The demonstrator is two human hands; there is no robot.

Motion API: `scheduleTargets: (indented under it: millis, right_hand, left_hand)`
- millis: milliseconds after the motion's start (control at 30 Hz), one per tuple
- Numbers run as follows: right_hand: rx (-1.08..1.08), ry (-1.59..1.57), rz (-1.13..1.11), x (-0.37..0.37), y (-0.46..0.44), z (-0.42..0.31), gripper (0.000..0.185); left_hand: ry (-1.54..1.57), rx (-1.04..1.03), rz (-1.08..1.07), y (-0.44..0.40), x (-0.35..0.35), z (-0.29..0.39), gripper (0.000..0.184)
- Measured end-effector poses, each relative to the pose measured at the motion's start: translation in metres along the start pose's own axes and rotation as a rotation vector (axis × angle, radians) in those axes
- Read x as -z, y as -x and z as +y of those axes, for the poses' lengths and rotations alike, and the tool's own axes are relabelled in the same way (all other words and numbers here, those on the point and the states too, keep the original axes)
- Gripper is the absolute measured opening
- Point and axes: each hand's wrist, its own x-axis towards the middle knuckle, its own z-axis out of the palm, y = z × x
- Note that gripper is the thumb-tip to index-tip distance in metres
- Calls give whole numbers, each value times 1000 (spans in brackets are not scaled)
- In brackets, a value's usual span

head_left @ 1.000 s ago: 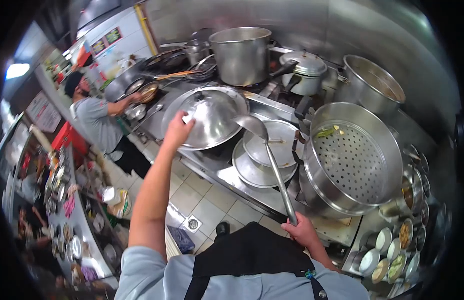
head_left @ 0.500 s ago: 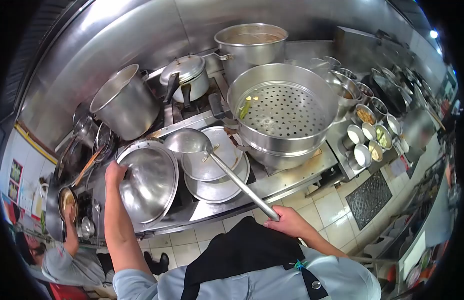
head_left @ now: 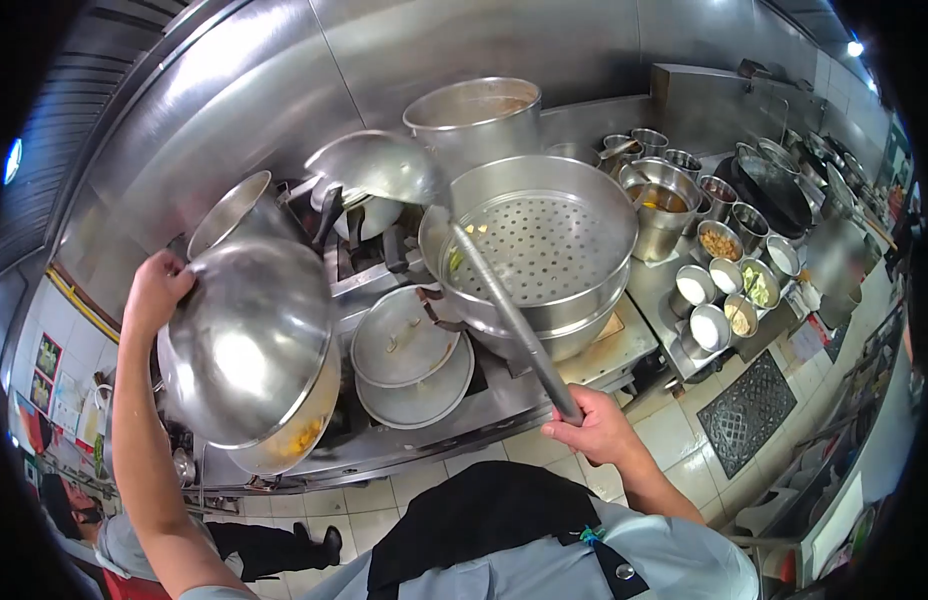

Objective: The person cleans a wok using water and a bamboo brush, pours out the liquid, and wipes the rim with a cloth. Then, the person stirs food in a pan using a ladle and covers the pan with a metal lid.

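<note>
My left hand (head_left: pixel 162 288) is closed on the upper left edge of a large domed metal lid (head_left: pixel 249 340). The lid is raised and tilted over a wide pan (head_left: pixel 322 415), where yellow food (head_left: pixel 302 436) shows at the lower right. In my right hand (head_left: pixel 592 425) is the end of a long-handled metal ladle (head_left: pixel 514 320). The ladle's round bowl is up above the stove, in front of a pressure cooker (head_left: pixel 369 215) in this view. Its handle crosses in front of a perforated steamer pot (head_left: pixel 544 245) holding a few green and yellow scraps.
Two flat round lids (head_left: pixel 409 340) lie stacked on the stove. Tall pots stand behind, one at the left (head_left: pixel 229 212) and one at the back (head_left: pixel 474 120). Several seasoning containers (head_left: pixel 709 325) are at the right. A co-worker (head_left: pixel 119 540) is at the lower left.
My left hand has raised and tilted the domed lid, uncovering yellow food beneath. The ladle's bowl has risen, now showing its rounded underside. The view has shifted slightly.
</note>
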Motion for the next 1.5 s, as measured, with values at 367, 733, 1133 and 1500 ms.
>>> scheduleTargets:
  millis: [367,733,1133,1500]
  right_hand:
    - [86,-282,214,123,80,30,25]
    - [-43,-369,449,159,169,72,26]
    - [-76,-524,410,154,170,78,27]
    - [-23,-524,286,131,134,62,24]
  left_hand:
    - [150,-271,-203,-74,-40,302,28]
    - [188,-361,-268,-127,-162,429,31]
    - [152,-312,-260,-143,-216,425,41]
    - [159,-369,-205,-133,-221,421,51]
